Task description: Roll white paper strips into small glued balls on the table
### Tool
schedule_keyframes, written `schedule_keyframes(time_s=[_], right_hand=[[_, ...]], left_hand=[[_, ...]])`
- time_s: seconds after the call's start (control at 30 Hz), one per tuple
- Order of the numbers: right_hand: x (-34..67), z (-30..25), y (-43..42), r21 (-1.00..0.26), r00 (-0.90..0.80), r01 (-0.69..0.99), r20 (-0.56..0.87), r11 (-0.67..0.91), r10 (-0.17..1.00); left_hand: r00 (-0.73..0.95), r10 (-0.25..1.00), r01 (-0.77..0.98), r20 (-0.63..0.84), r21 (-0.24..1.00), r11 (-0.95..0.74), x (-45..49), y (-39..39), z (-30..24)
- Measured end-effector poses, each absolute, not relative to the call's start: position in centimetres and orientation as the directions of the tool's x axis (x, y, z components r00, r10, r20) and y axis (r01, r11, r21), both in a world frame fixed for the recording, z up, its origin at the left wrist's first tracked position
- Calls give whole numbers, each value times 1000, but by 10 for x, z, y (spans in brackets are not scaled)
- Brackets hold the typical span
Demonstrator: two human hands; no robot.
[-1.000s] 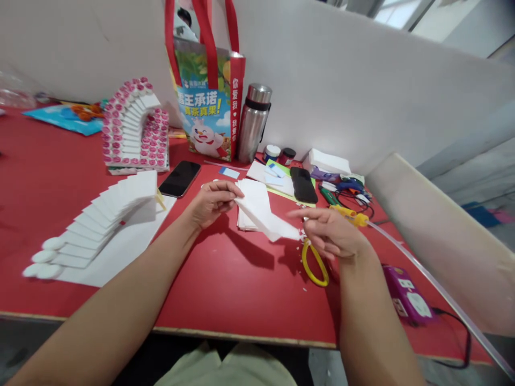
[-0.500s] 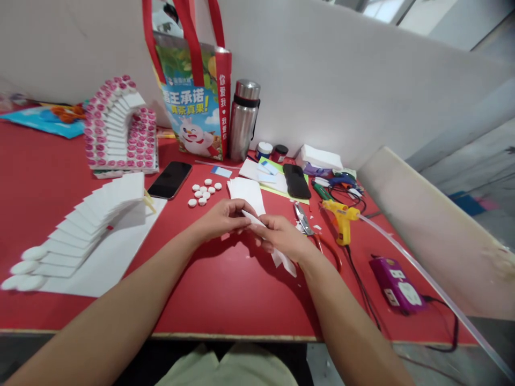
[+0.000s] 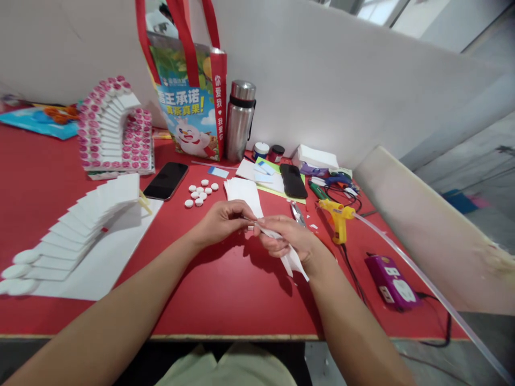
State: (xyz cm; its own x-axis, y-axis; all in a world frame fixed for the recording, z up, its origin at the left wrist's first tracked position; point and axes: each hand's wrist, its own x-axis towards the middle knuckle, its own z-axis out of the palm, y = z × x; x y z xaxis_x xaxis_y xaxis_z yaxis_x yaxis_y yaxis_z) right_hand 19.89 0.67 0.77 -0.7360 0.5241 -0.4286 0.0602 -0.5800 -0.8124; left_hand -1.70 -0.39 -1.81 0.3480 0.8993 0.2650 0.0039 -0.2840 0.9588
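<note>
My left hand (image 3: 219, 221) and my right hand (image 3: 286, 238) meet above the red table (image 3: 225, 289). Both pinch a thin white foam strip (image 3: 293, 262) that hangs down past my right palm. The left fingers grip its upper end, the right fingers curl round its middle. Just beyond my hands lies a stack of white foam strips (image 3: 242, 193). Small white foam discs (image 3: 200, 193) lie left of the stack. Scissors (image 3: 298, 214) rest on the table behind my right hand.
A yellow glue gun (image 3: 337, 216), a purple power strip (image 3: 389, 281) and tangled cables sit at the right. Two phones (image 3: 166, 180) (image 3: 292, 180), a steel flask (image 3: 238, 121), a printed tote bag (image 3: 189, 107) and two foam staircase models (image 3: 115, 131) (image 3: 80, 228) stand left and behind.
My right hand left the yellow-handled scissors and came over to the strip. Both hands now hold the strip close together. The camera view shifted right.
</note>
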Motion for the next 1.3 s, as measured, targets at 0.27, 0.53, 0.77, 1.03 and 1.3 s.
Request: schedule_keyframes(time_s=[0.27, 0.53, 0.77, 1.03, 1.3], right_hand=[[192, 15, 1, -881, -514, 245, -472, -405, 716], [193, 17, -4, -903, -509, 417, -324, -100, 797], [194, 17, -1, -891, -514, 452, -291, -34, 807], [197, 16, 2, -879, -526, 268, -477, -395, 705], [188, 4, 3, -879, -467, 126, -462, -460, 754]], left_hand=[[382, 924, -42, 19, 999, -3, -13, -4, -20], [438, 895, -16, -81, 995, 98, -12, -4, -21], [534, 820, 378, 208, 809, -451, -16, -5, -17], [663, 684, 528, 305, 456, -716, -14, -13, -11], [605, 707, 670, 365, 246, -700, -2, -21, -8]])
